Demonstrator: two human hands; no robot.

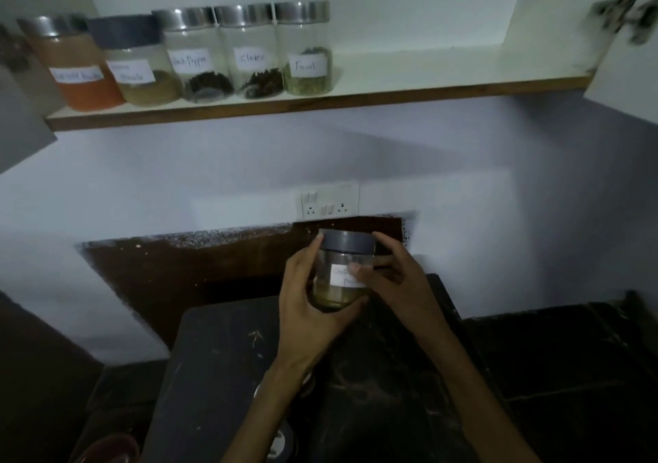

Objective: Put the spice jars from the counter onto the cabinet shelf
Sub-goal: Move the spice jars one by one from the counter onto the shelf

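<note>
I hold a glass spice jar (pixel 341 270) with a dark grey lid in both hands, up in the air in front of me, above the dark surface (pixel 228 355) and well below the cabinet shelf (pixel 409 78). The jar stands roughly upright, with a pale yellowish-green powder in its lower part and a white handwritten label that I cannot read. My left hand (pixel 306 302) cups it from the left and underneath, fingers curled round the glass and the thumb up by the lid. My right hand (pixel 391 277) grips it from the right, thumb pressed on the label and fingers wrapped round the far side near the lid.

On the shelf above, at its left end, five jars stand in a row, side by side. From the left: a jar of orange-red powder (pixel 80 67) with a metal lid, a jar of tan powder (pixel 142 67) with a dark lid, a jar labelled black pepper (pixel 199 60), a jar labelled cloves (pixel 254 56) and a jar of greenish seeds (pixel 308 56), the last three with metal lids. The right part of the shelf is bare white board.

On the pale wall between shelf and surface sits a white switch and socket plate (pixel 329 201), just above the jar I hold.
</note>
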